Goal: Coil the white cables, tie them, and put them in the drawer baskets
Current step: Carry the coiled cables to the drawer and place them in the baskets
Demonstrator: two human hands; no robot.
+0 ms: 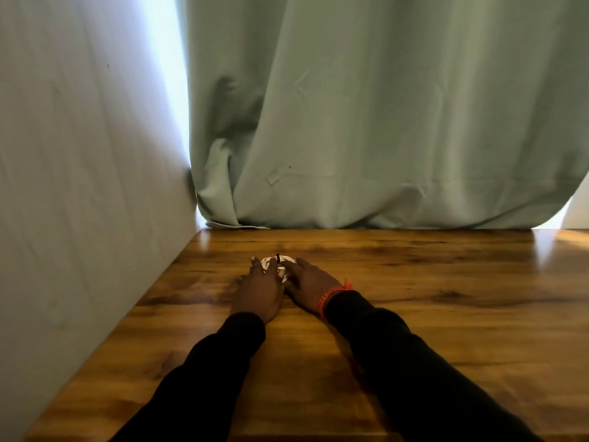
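While both arms stretch out toward the far middle of the wooden table (414, 314), seems to be the tying step, or the last tidying of the coil, that is in hand. Left hand (259, 290) laid over the near-left part of a small bundle of white cable (287, 259), fingers extended and slightly spread, resting on or pressing the loops. Right hand (307, 282) close beside, fingers reaching onto the right side of the same bundle, an orange wristband (331, 295) at the wrist. Cannot tell whether either hand pinches a strand; fingertips mostly hidden by the backs of the hands. Small dark piece (278, 257) standing up from the top of the coil, possibly a tie or a plug end, too small to tell.

Cable coil lying on the tabletop, well short of the pale green curtain (382, 122) hanging at the far edge, and apart from the wall (79, 154) on the left. No drawer and no basket in sight.

Next move probably calls for holding the loops flat so that they do not spring apart, securing the tie around them, then lifting the bundle whole and finding the drawer, which must lie outside this view.
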